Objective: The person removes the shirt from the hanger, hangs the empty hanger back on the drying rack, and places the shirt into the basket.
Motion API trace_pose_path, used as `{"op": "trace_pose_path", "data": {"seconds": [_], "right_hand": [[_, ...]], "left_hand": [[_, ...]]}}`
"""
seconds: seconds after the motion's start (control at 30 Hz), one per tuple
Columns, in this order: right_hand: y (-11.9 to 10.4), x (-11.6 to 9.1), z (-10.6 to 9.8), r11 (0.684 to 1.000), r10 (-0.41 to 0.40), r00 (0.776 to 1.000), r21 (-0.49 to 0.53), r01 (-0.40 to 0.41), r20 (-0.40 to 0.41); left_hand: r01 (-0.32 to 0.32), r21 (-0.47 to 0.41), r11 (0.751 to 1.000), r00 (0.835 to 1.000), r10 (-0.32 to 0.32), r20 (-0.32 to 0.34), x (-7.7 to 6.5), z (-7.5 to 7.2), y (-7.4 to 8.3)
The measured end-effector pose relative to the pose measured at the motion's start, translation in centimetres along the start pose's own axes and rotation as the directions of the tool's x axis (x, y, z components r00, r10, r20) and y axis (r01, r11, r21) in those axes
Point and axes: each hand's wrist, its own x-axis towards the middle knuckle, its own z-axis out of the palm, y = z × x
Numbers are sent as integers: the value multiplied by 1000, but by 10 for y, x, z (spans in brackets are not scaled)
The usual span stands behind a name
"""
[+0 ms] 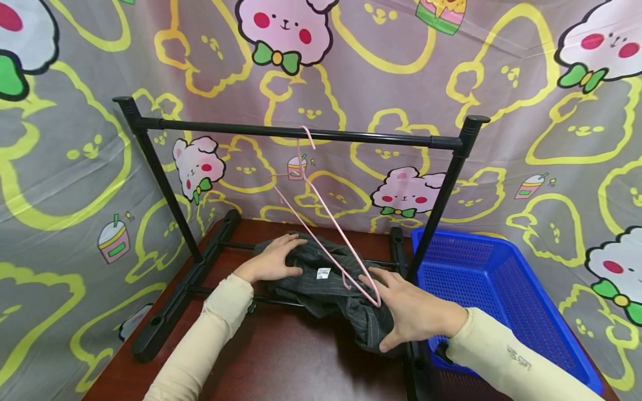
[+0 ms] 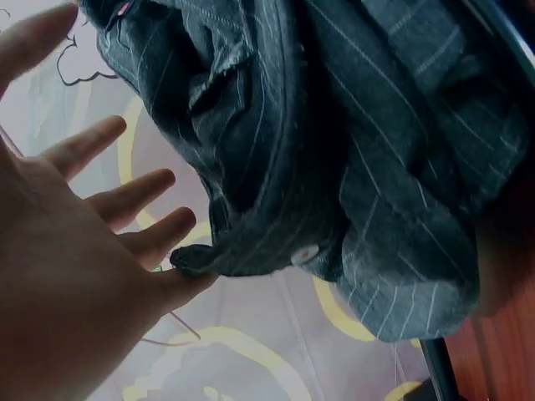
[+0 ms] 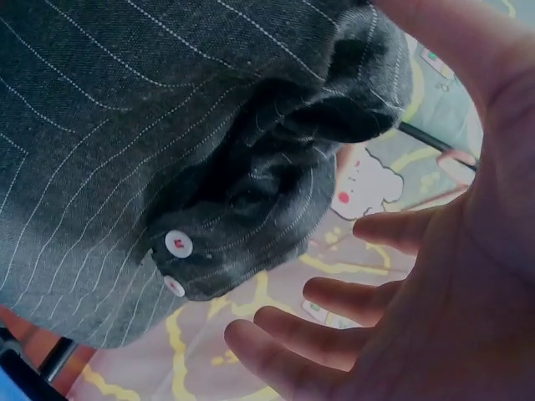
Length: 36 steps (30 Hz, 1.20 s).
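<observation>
A dark grey pinstriped shirt [image 1: 313, 292] with a white label [image 1: 323, 273] lies bunched across the lower bars of a black rack. Over it, a pink wire hanger [image 1: 337, 228] hangs slanted from the top rail. My left hand [image 1: 273, 259] is at the shirt's left side, fingers spread; in the left wrist view its little finger meets the cloth edge near a button [image 2: 305, 254]. At the right end, my right hand [image 1: 417, 307] has its fingers apart beside the shirt and the hanger's lower corner. White buttons [image 3: 178, 243] show on the cloth in the right wrist view.
The black rack [image 1: 225, 129] stands on a reddish-brown table [image 1: 296, 356], its feet at both sides. A blue perforated basket [image 1: 451, 278] sits to the right, behind my right forearm. Patterned cloth [image 1: 341, 94] surrounds the table at the back and sides.
</observation>
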Motion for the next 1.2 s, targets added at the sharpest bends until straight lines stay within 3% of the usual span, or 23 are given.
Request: {"op": "trace_pose_path", "data": {"seconds": [0.33,0.5,0.7,0.9,1.2], "right_hand": [[1,9,6,999,3,1000,-43,-3,1],[4,9,3,998,59,998,7,-59,32],[5,10,0,997,69,997,38,-70,46],[1,12,2,999,39,998,-8,-38,50],[-9,16,14,992,42,998,-117,-36,50]], "left_hand": [[-35,45,998,994,30,106,3,12,11],[-42,185,982,987,13,160,5,26,14],[-16,309,951,995,-17,102,9,39,21],[-31,384,923,999,22,28,11,48,25],[-61,424,904,997,72,-10,12,45,32]]}}
